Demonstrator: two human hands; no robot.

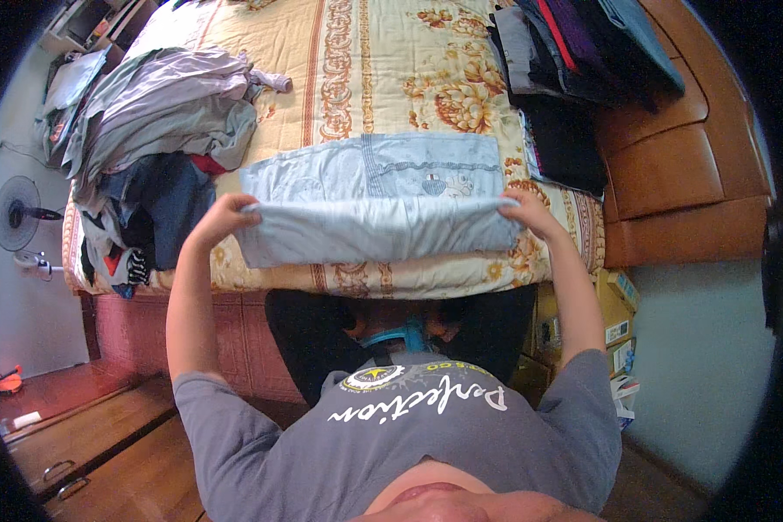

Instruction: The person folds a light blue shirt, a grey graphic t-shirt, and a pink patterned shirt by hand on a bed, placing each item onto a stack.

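Observation:
A light blue cloth garment (pixel 378 225) lies across the near part of the bed, with a stitched seam and a small animal appliqué (pixel 453 185) on its far portion. My left hand (pixel 230 220) pinches one end of a folded edge between thumb and fingers. At the other end of that edge, my right hand (pixel 527 210) grips the cloth in the same way. The edge is pulled nearly straight between both hands, above the far portion, and the nearer cloth hangs in soft wrinkles.
A heap of loose clothes (pixel 163 117) covers the bed's left side. Folded dark clothes (pixel 564 140) are stacked at the right, beside a brown leather-like headboard (pixel 665 156). The floral bedspread (pixel 424 85) extends beyond the garment. A fan (pixel 17 213) and cardboard boxes (pixel 616 293) flank the bed.

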